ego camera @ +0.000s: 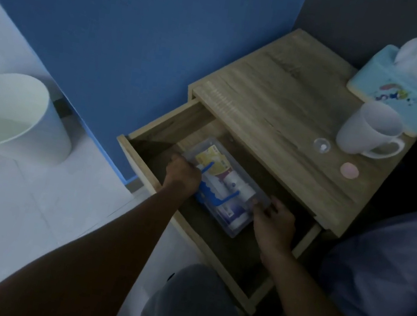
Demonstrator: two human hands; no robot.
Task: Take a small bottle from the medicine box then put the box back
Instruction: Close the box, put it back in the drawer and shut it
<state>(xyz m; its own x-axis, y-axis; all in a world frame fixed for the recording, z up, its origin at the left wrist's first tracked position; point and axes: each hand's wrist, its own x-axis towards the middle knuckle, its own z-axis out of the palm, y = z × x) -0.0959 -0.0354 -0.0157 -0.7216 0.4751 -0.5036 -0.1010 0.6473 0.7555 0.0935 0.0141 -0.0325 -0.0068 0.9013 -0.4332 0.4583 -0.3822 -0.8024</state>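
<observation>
A clear plastic medicine box [238,228] with a blue handle [225,199] lies inside the open drawer [149,172] of a wooden nightstand. It holds small white bottles [236,181] and a yellow packet [214,163]. My left hand [183,175] grips the box's left side. My right hand [273,220] grips its right side. The box sits low in the drawer; whether it rests on the drawer floor I cannot tell.
On the nightstand top [280,109] stand a white mug [371,130], a light blue tissue box [409,84], a small clear cup [321,145] and a pink round lid [349,170]. A white waste bin [11,117] stands on the floor at left. My knees are below the drawer.
</observation>
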